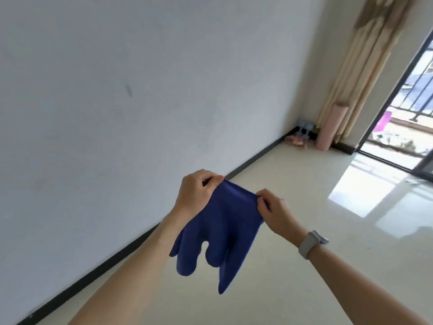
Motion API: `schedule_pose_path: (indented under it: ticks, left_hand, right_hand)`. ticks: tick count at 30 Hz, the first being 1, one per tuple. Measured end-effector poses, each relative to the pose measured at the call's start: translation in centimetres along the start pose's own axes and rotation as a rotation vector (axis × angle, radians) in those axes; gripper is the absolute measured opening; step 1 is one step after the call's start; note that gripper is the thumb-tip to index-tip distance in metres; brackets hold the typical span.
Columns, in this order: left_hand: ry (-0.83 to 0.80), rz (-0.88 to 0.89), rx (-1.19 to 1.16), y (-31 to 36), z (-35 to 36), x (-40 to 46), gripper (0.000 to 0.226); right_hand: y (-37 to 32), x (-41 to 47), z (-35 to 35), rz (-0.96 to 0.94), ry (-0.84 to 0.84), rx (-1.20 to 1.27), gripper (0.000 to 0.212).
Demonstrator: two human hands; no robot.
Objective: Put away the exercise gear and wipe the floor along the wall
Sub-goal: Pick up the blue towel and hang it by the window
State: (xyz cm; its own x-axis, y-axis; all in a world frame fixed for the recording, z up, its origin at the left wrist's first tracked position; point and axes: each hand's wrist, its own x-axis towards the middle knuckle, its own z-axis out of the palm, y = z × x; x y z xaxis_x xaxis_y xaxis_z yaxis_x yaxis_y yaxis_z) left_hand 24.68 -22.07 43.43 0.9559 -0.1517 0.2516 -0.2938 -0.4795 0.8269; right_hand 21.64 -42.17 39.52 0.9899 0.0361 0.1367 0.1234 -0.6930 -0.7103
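Observation:
A dark blue rubber glove [220,233] hangs in front of me with its fingers pointing down. My left hand [195,194] pinches the left side of its cuff. My right hand [275,214] pinches the right side, and the cuff is stretched between them. A rolled pink exercise mat [330,126] stands upright in the far corner. Grey dumbbells [375,129] and a small pink item [295,140] lie on the floor beside it. The pale glossy floor [293,207] meets the white wall [140,90] at a dark baseboard [131,248].
A beige curtain [365,62] hangs behind the mat. To the right, a glass balcony door [403,113] with a dark frame lets in bright light. A grey watch [310,245] sits on my right wrist.

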Motion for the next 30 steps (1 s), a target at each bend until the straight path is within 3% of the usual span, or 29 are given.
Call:
schedule_pose_path:
  ticks: [9,16,24,30]
  left_hand:
    - [-0.150,0.232,-0.033,14.9,18.1,15.4,0.019]
    - [-0.152,0.363,-0.088,23.3,32.1,28.8,0.016]
    - [-0.153,0.407,-0.163,30.2,48.6,47.5,0.014]
    - [-0.160,0.451,-0.110,35.8,56.8,60.6,0.013]
  right_hand:
    - [13.3,4.7,-21.8,0.099,0.366,0.007,0.017]
    - [23.6,11.7,-37.6,0.122,0.571,-0.250,0.019]
    - [36.4,26.3,-54.5,0.149,0.618,-0.229,0.017]
    - [43.2,36.1,-65.3,0.153,0.612,-0.274,0.015]
